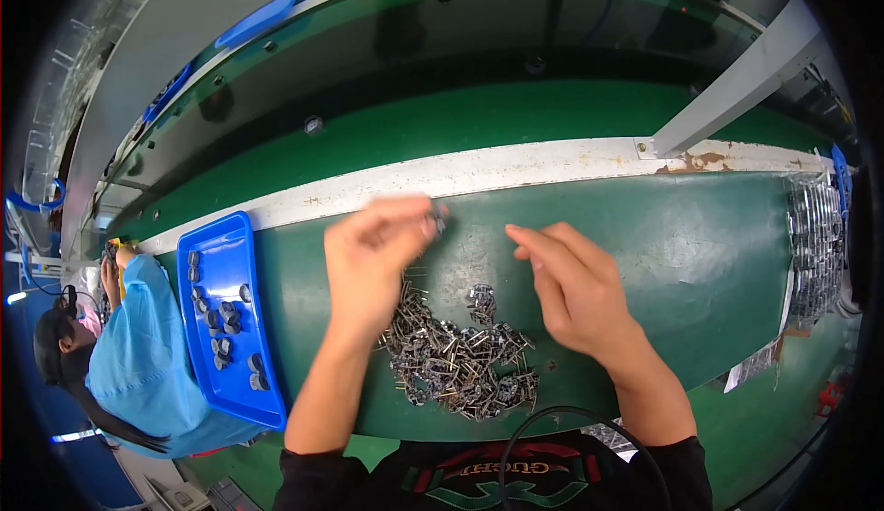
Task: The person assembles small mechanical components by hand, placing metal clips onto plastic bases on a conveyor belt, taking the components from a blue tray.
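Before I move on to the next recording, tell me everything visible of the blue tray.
The blue tray is shallow, glossy and oblong, with a raised rim; it looks like plastic. It lies face-up on the green table, left of the left hand and apart from it, holding scattered dark, rounded parts.
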Demonstrator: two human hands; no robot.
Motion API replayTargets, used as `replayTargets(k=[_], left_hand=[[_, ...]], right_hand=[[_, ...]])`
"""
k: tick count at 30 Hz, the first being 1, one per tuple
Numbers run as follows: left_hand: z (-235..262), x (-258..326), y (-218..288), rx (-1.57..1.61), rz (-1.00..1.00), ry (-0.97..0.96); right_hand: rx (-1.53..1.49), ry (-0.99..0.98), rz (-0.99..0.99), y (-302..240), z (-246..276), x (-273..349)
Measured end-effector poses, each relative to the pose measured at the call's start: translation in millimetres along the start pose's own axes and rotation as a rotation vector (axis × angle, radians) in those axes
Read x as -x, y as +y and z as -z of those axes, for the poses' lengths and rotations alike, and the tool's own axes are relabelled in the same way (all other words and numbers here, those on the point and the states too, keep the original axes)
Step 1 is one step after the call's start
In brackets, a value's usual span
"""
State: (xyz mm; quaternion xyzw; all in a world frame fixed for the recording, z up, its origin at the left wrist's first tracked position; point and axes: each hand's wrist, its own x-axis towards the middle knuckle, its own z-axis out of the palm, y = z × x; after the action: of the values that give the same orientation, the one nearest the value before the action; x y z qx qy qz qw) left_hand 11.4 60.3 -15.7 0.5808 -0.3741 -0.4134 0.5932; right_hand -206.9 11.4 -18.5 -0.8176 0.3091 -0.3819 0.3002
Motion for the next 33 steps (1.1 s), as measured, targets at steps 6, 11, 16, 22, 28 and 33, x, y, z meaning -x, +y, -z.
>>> replayTargets(k=[6, 11, 16, 22, 28, 33], left_hand=[[24, -117, -14, -0.479, -0.169, 0.172], [19, -175, -23, -0.837, -0.248, 0.325], [31, -201, -27, -0.835, -0.218, 0.207], [83, -173, -7, -1.006, -0.279, 0.206], [89, -138, -6, -1.043, -0.294, 0.066], [40, -63, 8, -0.903, -0.470, 0.052]], right_hand=[[0.011, -0.328, 0.202, 8, 0, -4], [-0.030, -0.455, 0.258, -1, -6, 10], [-0.051, -0.540, 0.190, -2, -5, 12], [-0.116, -0.523, 0.096, 5, 2, 18], [-0.119, -0.554, 0.029, -3, 6, 9], [-0.385, -0.454, -0.133, 4, 30, -1]])
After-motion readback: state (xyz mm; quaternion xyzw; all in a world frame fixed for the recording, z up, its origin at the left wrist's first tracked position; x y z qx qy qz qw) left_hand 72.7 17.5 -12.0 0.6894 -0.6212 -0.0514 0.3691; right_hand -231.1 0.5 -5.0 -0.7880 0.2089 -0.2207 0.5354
